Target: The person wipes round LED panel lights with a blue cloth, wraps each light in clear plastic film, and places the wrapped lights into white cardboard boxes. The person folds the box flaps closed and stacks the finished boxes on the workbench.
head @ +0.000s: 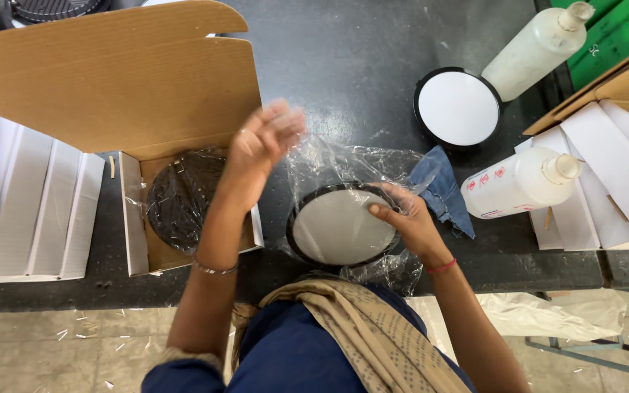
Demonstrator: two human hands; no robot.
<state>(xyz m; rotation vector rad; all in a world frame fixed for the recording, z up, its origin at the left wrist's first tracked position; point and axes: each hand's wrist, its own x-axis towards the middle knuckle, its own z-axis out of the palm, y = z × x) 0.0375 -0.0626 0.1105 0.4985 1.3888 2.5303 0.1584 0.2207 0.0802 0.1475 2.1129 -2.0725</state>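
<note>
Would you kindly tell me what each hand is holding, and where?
The right hand grips the round white disc at its right rim. The left hand pinches the top edge of the clear plastic bag.

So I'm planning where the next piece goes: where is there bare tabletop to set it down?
The dark table is bare between the open cardboard box and the round disc. It is crowded around the right hand, with the plastic bag, blue cloth and bottles.
</note>
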